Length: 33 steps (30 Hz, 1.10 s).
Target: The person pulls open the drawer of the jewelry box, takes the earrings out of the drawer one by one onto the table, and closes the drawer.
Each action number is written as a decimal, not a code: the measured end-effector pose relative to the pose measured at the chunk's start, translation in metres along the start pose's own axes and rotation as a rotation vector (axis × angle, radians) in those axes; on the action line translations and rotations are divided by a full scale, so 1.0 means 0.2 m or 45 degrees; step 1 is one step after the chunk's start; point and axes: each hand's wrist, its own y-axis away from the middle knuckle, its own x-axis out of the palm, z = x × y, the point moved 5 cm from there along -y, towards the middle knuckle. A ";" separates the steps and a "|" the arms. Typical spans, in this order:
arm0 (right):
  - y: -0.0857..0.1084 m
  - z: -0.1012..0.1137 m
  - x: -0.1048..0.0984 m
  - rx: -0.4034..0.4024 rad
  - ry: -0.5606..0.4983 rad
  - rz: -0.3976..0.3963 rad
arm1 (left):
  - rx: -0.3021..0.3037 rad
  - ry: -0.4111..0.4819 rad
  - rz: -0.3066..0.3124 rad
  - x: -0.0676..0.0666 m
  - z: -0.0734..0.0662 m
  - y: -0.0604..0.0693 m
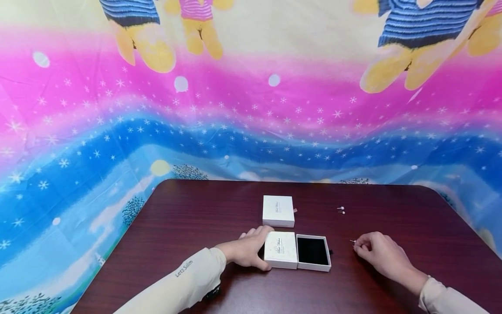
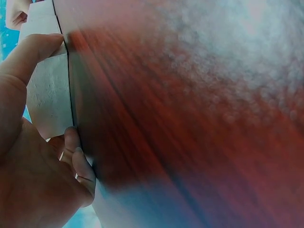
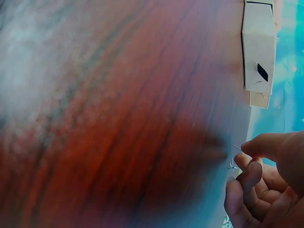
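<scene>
My left hand [image 1: 247, 249] holds the left end of a white jewelry box sleeve [image 1: 280, 249], thumb at its near side and fingers toward its far side. Against the sleeve's right edge lies the pulled-out drawer [image 1: 300, 265], lined in black, with a dark tab on its right end. To the right of the drawer, just above the tabletop, my right hand [image 1: 386, 257] pinches a small earring [image 3: 232, 167] between thumb and fingertips. A thin metal post and a star-like silver part show beside the fingertips in the right wrist view.
Behind the open box stands a second white box [image 1: 277, 211], closed, with a pinkish tab. Two small pearl-like earrings [image 1: 342, 208] lie at the back right. The dark wooden table [image 1: 204, 205] ends against a printed cloth backdrop [image 1: 251, 109].
</scene>
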 end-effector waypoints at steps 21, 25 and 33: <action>-0.01 -0.02 0.00 -0.016 -0.002 0.001 | -0.005 -0.012 0.007 -0.01 0.00 0.00; -0.01 -0.02 0.00 -0.016 0.004 0.012 | -0.005 -0.010 0.009 -0.01 0.00 0.01; 0.00 -0.02 0.00 -0.020 0.070 0.001 | -0.005 -0.025 0.010 -0.01 -0.01 0.01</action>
